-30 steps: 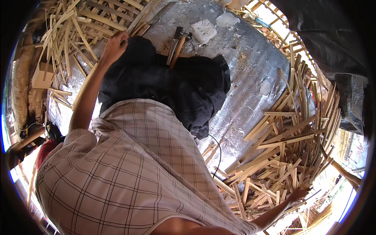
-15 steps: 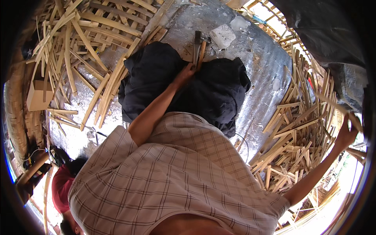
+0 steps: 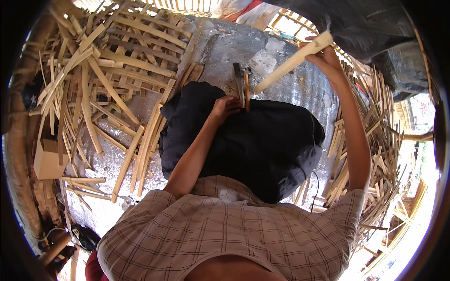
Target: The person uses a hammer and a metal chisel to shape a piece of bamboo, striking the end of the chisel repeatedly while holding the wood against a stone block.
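Note:
My left hand (image 3: 225,109) rests over my dark-clothed lap, its fingers closed round the lower end of a flat metal blade (image 3: 238,77) that points away from me. Alongside the blade stands a thin brown wooden strip (image 3: 247,89); whether the same fingers hold it I cannot tell. Raised at the upper right, my right hand (image 3: 328,62) grips a pale split bamboo piece (image 3: 290,66) near its thick end. Its narrower end slants down to the left, beyond my knees and apart from the blade.
A pale stone block (image 3: 262,63) sits on the grey metallic sheet (image 3: 220,40). Bamboo strips (image 3: 136,70) pile up at left, with more split pieces (image 3: 370,140) at right. A cardboard box (image 3: 49,159) stands far left. Dark sheeting (image 3: 375,37) hangs upper right; a person's red sleeve (image 3: 95,269) shows lower left.
My right hand has swung from the far right up and inward, bringing the bamboo piece in front of me. My left hand keeps its grip on the blade. My view has shifted.

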Motion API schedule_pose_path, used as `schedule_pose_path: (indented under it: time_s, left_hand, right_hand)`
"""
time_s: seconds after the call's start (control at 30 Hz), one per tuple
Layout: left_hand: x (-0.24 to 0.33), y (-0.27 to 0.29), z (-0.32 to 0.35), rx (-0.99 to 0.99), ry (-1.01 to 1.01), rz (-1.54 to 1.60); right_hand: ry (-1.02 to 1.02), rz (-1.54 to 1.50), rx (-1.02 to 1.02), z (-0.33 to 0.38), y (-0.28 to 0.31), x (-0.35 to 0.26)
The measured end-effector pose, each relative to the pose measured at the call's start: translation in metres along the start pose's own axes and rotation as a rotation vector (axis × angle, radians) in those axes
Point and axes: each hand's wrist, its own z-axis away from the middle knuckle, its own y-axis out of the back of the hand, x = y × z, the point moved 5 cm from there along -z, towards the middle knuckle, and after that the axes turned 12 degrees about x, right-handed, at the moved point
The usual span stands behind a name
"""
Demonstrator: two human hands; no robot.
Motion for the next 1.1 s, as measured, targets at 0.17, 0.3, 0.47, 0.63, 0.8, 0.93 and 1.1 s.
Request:
schedule_pose_path:
  time_s: [0.17, 0.3, 0.47, 0.63, 0.8, 0.93, 1.1]
  left_hand:
    - [0.023, -0.006, 0.004, -0.082, -0.002, -0.035]
    - [0.046, -0.042, -0.015, -0.083, -0.292, -0.415]
    - [0.035, -0.018, -0.092, 0.196, -0.603, -0.814]
    - [-0.003, -0.028, -0.094, 0.466, -0.349, -1.319]
    - [0.000, -0.019, -0.116, 0.499, -0.586, -1.655]
    - [0.010, -0.028, -0.101, 0.459, -0.490, -1.687]
    - [0.007, -0.030, -0.102, 0.572, -0.704, -1.597]
  right_hand:
    - [-0.048, 0.004, -0.120, -0.008, -0.024, -0.007]
    - [-0.106, 0.133, -0.013, -0.008, -0.009, 0.010]
    - [-0.100, 0.148, -0.112, -0.012, -0.032, -0.014]
    - [-0.054, 0.128, -0.117, -0.002, -0.029, 0.000]
    - [-0.012, 0.399, 0.018, -0.021, -0.044, -0.011]
    - [0.098, 0.456, 0.201, -0.015, -0.032, 0.003]
    - [0.280, 0.544, 0.320, -0.011, -0.018, 0.018]
